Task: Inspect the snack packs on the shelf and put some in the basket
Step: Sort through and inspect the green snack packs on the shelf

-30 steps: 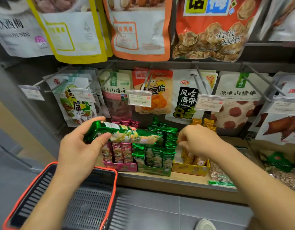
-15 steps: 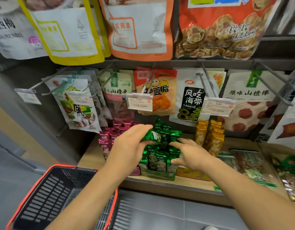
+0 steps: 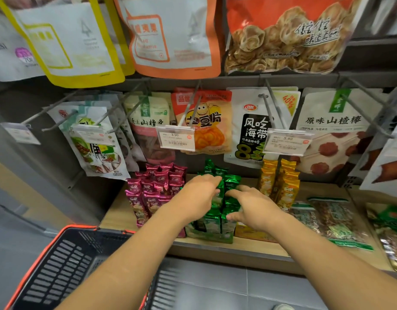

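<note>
While the green snack packs (image 3: 212, 222) stand upright mid-frame, the left hand (image 3: 199, 195) curls over their tops, grip unclear, the right hand (image 3: 253, 209) rests spread, basket (image 3: 65, 265) lying lower left.

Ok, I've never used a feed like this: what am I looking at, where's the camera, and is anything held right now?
No machine here: these are a person's two bare hands, filmed by one wide-angle camera worn on the head, looking forward and down. The left hand and right hand both reach into the green packs standing in a box on the shelf. Pink packs stand left of them, yellow packs right, and hanging bags above. The right hand's fingers are spread against the packs; whether the left hand grips one is hidden. The basket sits below left.
</note>
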{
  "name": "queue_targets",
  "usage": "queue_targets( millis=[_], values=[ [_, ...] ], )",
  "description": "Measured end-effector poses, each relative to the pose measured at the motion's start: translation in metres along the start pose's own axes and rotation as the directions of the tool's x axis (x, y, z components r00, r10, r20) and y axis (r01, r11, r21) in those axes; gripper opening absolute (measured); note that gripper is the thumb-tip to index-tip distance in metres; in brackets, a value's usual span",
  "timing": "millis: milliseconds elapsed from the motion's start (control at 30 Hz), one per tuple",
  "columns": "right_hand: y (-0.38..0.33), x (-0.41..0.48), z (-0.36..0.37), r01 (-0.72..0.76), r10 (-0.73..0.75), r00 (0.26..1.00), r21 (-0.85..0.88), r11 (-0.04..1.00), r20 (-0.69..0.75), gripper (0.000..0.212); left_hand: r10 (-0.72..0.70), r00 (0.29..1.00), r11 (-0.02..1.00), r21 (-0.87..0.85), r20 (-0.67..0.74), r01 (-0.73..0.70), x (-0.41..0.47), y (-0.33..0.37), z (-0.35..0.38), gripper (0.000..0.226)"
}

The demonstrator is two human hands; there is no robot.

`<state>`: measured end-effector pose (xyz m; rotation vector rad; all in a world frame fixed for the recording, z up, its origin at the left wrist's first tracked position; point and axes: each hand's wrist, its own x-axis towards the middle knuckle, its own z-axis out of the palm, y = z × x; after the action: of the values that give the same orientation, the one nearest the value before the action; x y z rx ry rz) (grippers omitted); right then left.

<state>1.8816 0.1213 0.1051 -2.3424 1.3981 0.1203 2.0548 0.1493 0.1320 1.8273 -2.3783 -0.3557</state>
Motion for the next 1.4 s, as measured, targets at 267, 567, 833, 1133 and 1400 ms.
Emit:
queue_targets(
  millis=[267, 567, 833, 1133, 1400],
  values=[
    [0.003, 0.002, -0.003, 0.029, -0.027, 0.998, 0.027, 0.999, -0.061, 0.063, -0.066, 0.995, 0.996, 0.046, -0.078, 0.070, -0.007, -0.015, 0.050, 0.037],
    [0.004, 0.003, 0.002, 0.051, -0.045, 0.992, 0.049, 0.997, -0.118, 0.064, 0.030, 1.000, 0.923, 0.384, 0.001, -0.028, -0.011, -0.015, 0.050, 0.053],
    [0.010, 0.015, 0.000, 0.047, -0.031, 0.985, 0.092, 0.995, -0.171, 0.069, -0.265, 0.963, 0.964, -0.024, -0.042, 0.264, 0.028, -0.009, 0.016, 0.038],
    [0.009, 0.018, 0.012, -0.002, 0.002, 1.000, -0.002, 1.000, 0.006, 0.072, -0.262, 0.965, 0.949, 0.176, -0.022, 0.261, 0.056, -0.004, 0.029, 0.033],
    [0.009, 0.020, 0.015, -0.033, 0.033, 0.999, -0.007, 0.999, 0.028, 0.077, 0.161, 0.883, 0.934, 0.356, -0.441, 0.007, -0.012, 0.019, -0.015, 0.026]
  ],
)
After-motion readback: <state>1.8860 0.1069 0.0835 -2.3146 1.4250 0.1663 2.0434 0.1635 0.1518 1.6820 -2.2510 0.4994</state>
